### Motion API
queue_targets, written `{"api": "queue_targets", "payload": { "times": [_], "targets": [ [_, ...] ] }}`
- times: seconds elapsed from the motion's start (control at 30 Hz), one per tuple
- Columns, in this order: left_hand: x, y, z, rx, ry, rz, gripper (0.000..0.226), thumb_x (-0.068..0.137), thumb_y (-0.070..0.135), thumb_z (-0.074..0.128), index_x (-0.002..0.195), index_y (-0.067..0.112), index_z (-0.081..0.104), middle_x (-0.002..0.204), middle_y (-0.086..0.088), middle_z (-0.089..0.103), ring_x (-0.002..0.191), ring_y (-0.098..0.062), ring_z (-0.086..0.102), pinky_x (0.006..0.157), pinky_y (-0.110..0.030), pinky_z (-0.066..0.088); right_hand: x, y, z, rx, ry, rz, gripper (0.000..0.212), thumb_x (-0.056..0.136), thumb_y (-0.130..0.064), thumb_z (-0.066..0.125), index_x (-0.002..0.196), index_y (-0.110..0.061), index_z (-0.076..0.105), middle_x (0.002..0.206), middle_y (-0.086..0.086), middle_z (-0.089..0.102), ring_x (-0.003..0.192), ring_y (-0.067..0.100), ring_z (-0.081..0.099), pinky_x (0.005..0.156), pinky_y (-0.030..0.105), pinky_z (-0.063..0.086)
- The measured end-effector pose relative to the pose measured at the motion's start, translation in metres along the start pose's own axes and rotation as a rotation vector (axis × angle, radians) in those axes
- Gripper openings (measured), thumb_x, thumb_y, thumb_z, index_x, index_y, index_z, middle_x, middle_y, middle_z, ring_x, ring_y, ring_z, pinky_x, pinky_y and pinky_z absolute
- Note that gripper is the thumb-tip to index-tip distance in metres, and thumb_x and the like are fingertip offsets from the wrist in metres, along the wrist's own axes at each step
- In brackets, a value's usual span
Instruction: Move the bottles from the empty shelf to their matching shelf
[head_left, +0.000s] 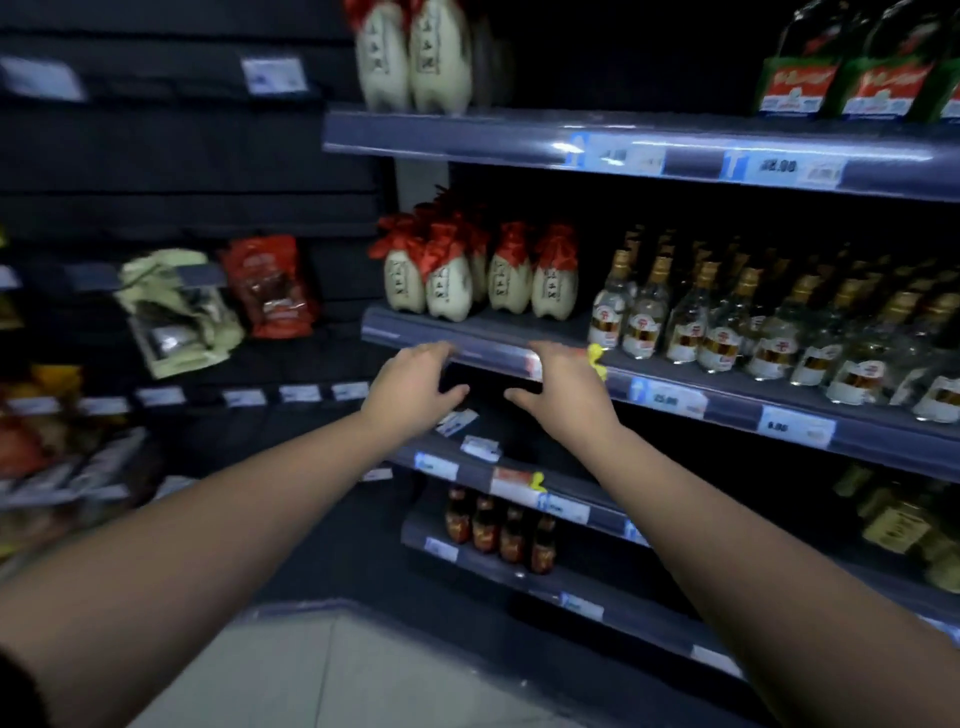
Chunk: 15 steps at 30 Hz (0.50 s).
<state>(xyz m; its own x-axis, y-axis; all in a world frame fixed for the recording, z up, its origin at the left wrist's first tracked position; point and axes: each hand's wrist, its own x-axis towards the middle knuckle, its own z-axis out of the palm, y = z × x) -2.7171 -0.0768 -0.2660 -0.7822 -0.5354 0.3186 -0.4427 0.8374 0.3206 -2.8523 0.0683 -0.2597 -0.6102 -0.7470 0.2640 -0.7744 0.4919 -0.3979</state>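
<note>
Dim shop shelving (675, 156); cream ceramic bottles (457, 291), red crinkled caps; both hands (410, 384) spread, empty.

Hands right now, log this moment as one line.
left hand: open, empty | right hand: open, empty | both at shelf edge below cream bottles

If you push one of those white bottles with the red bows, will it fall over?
Probably yes: each cream bottle looks tall and narrows toward its base, so it could tip. It looks like ceramic, likely heavy and breakable. Close neighbours might topple too.
</note>
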Motion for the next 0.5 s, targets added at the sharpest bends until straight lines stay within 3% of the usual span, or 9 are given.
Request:
{"api": "queue_targets", "payload": {
  "times": [0.17,0.3,0.43,0.5],
  "targets": [
    [-0.086,-0.08,-0.059,0.018,0.053,-0.25,0.051,0.086,0.038,0.074,0.132,0.017,0.063,0.128,-0.008,0.07,0.119,-0.027,0.064,0.096,-0.04,0.053,-0.009,-0.108,0.04,0.035,-0.186,-0.195,0.069,0.088,-0.034,0.08,0.144,-0.005,0.051,0.143,0.018,0.058,0.133,0.036,0.055,0.104,0.042,0.048],
    [-0.175,-0.157,-0.118,0.118,0.067,-0.466,0.058,0.089,0.045,0.07,0.139,0.018,0.057,0.131,-0.006,0.068,0.119,-0.025,0.063,0.095,-0.041,0.054,-0.031,-0.226,0.081,0.052,-0.315,-0.369,0.079,0.089,-0.035,0.079,0.152,-0.005,0.043,0.151,0.017,0.052,0.138,0.035,0.051,0.111,0.041,0.045],
    [-0.291,-0.235,-0.19,0.208,0.135,-0.682,0.055,0.09,0.043,0.068,0.136,0.015,0.057,0.128,-0.009,0.068,0.118,-0.029,0.063,0.09,-0.039,0.053,-0.078,-0.366,0.125,0.068,-0.423,-0.573,0.074,0.092,-0.037,0.076,0.151,-0.007,0.045,0.145,0.016,0.057,0.129,0.034,0.058,0.102,0.044,0.052],
    [-0.36,-0.273,-0.229,0.244,0.18,-0.801,0.054,0.09,0.043,0.068,0.136,0.015,0.058,0.128,-0.009,0.069,0.116,-0.029,0.064,0.09,-0.039,0.054,-0.113,-0.442,0.147,0.093,-0.467,-0.672,0.064,0.091,-0.037,0.076,0.143,-0.007,0.052,0.131,0.016,0.065,0.115,0.035,0.065,0.094,0.047,0.056]
  ]
}}
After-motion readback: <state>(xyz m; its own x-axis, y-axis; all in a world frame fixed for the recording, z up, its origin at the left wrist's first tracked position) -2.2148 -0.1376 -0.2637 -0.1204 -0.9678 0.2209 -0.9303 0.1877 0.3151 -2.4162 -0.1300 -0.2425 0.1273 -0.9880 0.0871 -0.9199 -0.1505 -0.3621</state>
